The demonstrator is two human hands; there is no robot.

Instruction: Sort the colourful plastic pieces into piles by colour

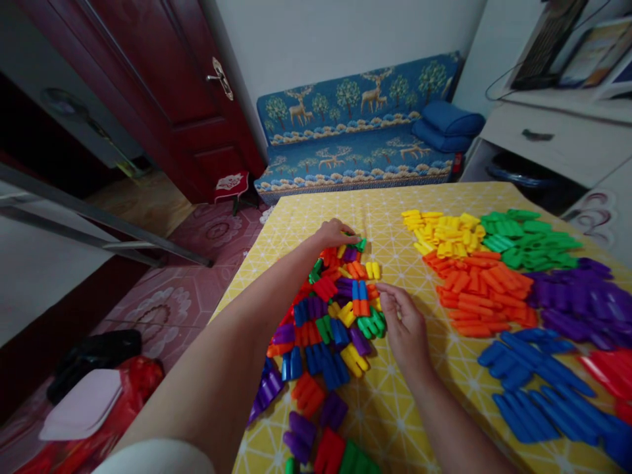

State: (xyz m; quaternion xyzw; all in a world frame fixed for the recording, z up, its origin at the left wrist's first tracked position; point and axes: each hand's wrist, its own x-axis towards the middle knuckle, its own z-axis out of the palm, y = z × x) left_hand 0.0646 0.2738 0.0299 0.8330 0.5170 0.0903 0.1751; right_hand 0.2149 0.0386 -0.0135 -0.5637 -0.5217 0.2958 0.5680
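A heap of mixed plastic blocks (330,322) in several colours lies on the yellow patterned tablecloth (395,401). My left hand (336,232) reaches over the far end of the heap, fingers curled on a green block there. My right hand (405,322) rests at the heap's right edge, its fingertips touching green and yellow blocks; whether it grips one I cannot tell. To the right lie sorted groups: yellow blocks (442,232), green blocks (528,238), orange blocks (481,293), purple blocks (577,299), blue blocks (533,388) and red blocks (609,375).
A blue sofa (355,141) with a deer print stands beyond the table. A dark red door (172,85) is at the left, a white desk (557,141) at the right. Red and black things (93,388) lie on the pink floor at lower left.
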